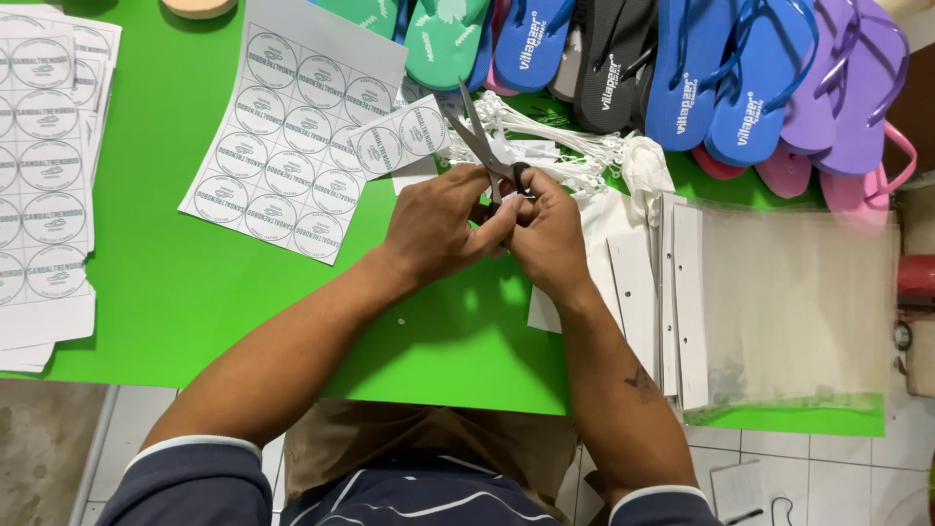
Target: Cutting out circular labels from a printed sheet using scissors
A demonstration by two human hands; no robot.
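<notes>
1. Both hands meet just above the middle of the green table (195,292). Left hand (438,229) is curled, fingers narrow, thumb pressed toward the right hand; it appears to pinch a small piece of paper, though the piece itself is mostly hidden.
2. Right hand (547,239) is closed around the handles of a pair of scissors (479,136); dark handle loop shows between the fingers.
3. Scissors' long axis runs from the hands toward far-left. Blades are parted, tips pointing away from the person.
4. A small strip of round stickers (401,136) lies just left of the blades, touching or nearly touching them; cannot tell if it sits between the blades.
5. Strip lies far-left of both hands; left hand is the nearer one.
6. Larger sticker sheet (282,136) lies further left, flat, partly under the strip.
7. A stack of more sticker sheets (49,175) sits at the left table edge, well apart.
8. White string loops (555,146) are bundled just beyond the hands.
9. Flip-flops (682,68) lie in a row along the far edge.
10. Clear bags with white card headers (779,302) lie right of the right forearm.
</notes>
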